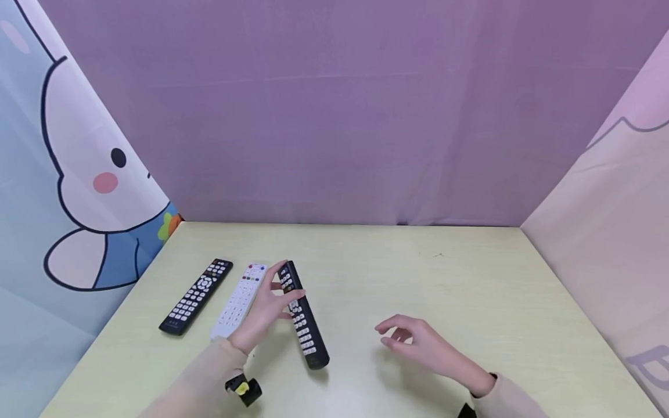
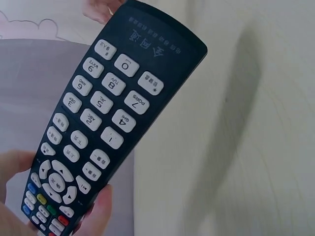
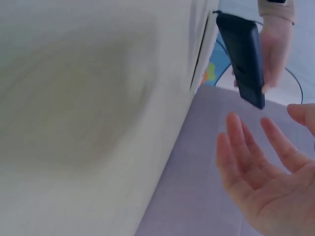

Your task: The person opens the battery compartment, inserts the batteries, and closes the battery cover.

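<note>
My left hand point(image 1: 269, 307) grips a black remote control point(image 1: 303, 319) with white buttons near its upper end and holds it tilted above the table. In the left wrist view the keypad of the black remote point(image 2: 110, 98) faces the camera, and a thumb and fingers clasp its sides near the coloured buttons. To the right, my right hand point(image 1: 420, 342) hovers over the table with relaxed, slightly bent fingers and holds nothing. The right wrist view shows the right hand point(image 3: 266, 177) with its fingers spread, apart from the dark back of the remote point(image 3: 243, 56).
A second black remote point(image 1: 195, 296) lies at the left of the pale wooden table point(image 1: 470, 278). Beside it is a white remote point(image 1: 240, 299), partly behind the left hand. Purple cloth point(image 1: 334, 116) rises at the back edge, with printed cloth on both sides.
</note>
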Motion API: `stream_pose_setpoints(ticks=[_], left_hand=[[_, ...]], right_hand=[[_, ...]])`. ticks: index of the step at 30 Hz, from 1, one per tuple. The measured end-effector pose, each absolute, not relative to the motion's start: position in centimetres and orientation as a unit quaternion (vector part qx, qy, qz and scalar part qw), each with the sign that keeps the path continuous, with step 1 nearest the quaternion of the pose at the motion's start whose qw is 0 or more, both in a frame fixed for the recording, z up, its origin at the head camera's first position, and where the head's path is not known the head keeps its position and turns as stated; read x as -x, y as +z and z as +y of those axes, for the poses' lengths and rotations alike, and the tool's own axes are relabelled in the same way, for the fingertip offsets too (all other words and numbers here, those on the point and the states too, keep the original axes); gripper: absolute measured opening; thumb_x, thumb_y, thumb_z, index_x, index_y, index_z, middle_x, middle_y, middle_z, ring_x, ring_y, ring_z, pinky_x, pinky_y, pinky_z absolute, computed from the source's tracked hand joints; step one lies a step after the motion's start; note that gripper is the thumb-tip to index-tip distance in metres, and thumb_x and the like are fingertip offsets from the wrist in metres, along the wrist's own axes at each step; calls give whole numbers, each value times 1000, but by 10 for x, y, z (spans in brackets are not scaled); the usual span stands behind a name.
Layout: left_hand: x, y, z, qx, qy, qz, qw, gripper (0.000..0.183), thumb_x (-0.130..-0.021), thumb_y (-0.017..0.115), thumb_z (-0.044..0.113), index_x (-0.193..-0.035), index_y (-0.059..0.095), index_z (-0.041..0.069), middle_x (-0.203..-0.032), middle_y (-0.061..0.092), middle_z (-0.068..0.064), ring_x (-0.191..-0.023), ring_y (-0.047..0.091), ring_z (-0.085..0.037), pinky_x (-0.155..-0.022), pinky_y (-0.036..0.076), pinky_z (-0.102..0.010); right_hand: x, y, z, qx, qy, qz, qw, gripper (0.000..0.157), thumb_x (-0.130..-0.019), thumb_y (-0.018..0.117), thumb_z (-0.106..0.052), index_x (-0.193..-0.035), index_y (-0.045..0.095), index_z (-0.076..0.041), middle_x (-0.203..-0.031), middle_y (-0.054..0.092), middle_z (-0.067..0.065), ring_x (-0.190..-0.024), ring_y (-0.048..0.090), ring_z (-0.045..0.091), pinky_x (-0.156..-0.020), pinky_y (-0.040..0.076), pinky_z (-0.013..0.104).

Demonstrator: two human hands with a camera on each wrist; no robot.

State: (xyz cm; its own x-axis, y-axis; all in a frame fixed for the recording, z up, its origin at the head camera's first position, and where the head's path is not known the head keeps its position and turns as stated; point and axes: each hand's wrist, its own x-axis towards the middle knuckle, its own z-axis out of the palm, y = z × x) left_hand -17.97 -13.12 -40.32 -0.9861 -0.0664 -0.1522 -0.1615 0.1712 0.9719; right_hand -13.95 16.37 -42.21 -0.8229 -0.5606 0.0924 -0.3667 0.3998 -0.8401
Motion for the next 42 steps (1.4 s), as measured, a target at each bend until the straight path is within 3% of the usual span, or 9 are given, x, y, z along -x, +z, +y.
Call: stream_pose_setpoints(ticks=[5,13,23,42], left_hand=[[186,-402,-138,70,598,796,56,75,-74,67,10,-137,27,22,-108,39,-20,-72,56,-23,-51,54,-36],[189,-402,-146,53,534,840,82,75,-74,68,11,-137,27,18,-106,41,-22,-71,55,-23,-48,53,-35],[205,-410,-153,29,444,892,85,74,-74,69,15,-136,29,19,-106,48,-24,-67,58,-22,-42,51,-34],[238,-423,-163,39,392,912,117,74,-75,68,21,-137,29,15,-119,45,-24,-67,57,-22,-43,52,-39]], right_hand=[[146,-418,176,280,-441,848,89,22,-87,56,-22,-105,60,-11,-100,61,9,-75,56,5,-66,49,24],[152,-419,190,280,-333,901,6,21,-82,60,-16,-103,61,-13,-99,62,-2,-75,54,0,-67,50,28],[150,-423,202,272,-301,913,-42,22,-81,61,-16,-103,62,-10,-98,61,-3,-81,58,15,-64,50,27],[150,-431,214,264,-296,916,-55,21,-82,61,-16,-102,62,-10,-97,61,-4,-80,59,16,-62,50,25]])
